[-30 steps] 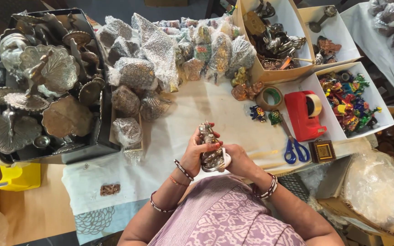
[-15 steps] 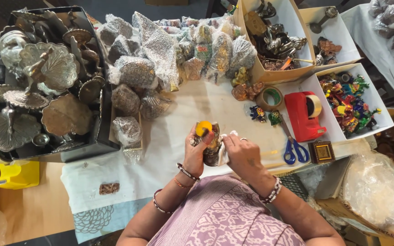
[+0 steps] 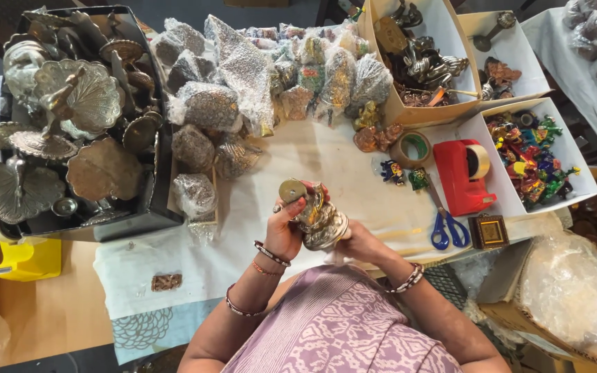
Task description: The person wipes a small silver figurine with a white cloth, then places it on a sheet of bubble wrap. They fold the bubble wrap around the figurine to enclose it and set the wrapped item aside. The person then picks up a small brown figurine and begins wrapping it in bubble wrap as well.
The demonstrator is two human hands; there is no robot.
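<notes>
Since tilted: figurine [image 3: 318, 217] base up, both hands gripping.

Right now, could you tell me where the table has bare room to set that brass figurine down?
Bare cloth lies between the bubble-wrapped bundles and the brass figurine held in both hands. Another patch sits below the black crate. It is crowded around the red tape dispenser and scissors.

You have one brass figurine [image 3: 320, 220] in your two hands, left [image 3: 286, 231] and right [image 3: 357, 242]. On the table you see one pair of scissors [image 3: 448, 229], one red tape dispenser [image 3: 461, 176], one loose tape roll [image 3: 410, 148], one small framed picture [image 3: 488, 231] and three open white boxes [image 3: 450, 41].
</notes>
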